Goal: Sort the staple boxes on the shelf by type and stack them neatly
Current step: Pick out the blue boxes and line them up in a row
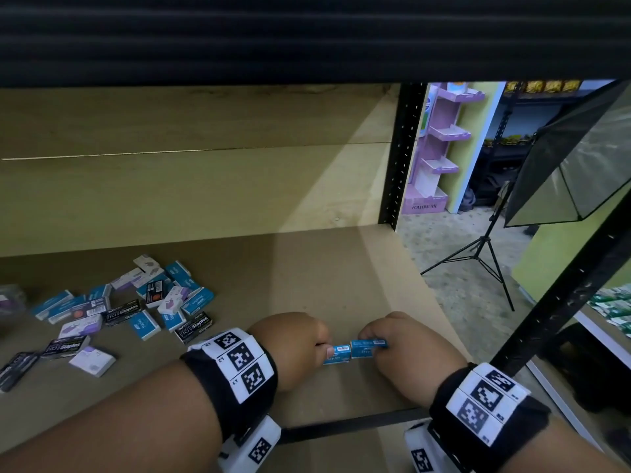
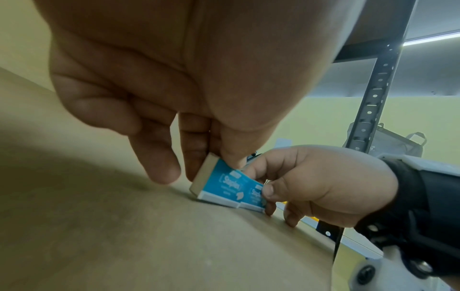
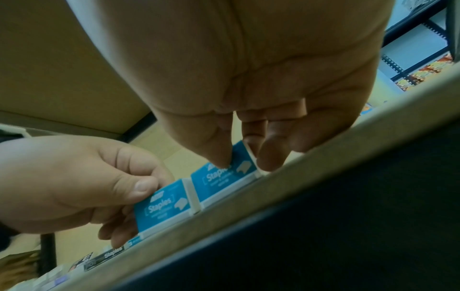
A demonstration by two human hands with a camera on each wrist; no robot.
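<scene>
Two blue staple boxes stand on edge, end to end, near the front of the brown shelf board (image 1: 307,285). My left hand (image 1: 324,348) pinches the left blue box (image 1: 336,355) between thumb and fingers. My right hand (image 1: 372,339) pinches the right blue box (image 1: 368,348) the same way. In the left wrist view, my left hand (image 2: 214,165) holds its box (image 2: 221,185) from above, and the right hand's box (image 2: 254,195) touches it. The right wrist view shows my right hand (image 3: 239,163) on its box (image 3: 224,175) beside the left box (image 3: 161,206).
A loose pile of blue, black and purple-white staple boxes (image 1: 136,308) lies at the left of the board. A black upright post (image 1: 403,155) stands at the back right. The shelf's black front rail (image 1: 341,426) runs under my wrists. A softbox light on a tripod (image 1: 563,165) stands beyond.
</scene>
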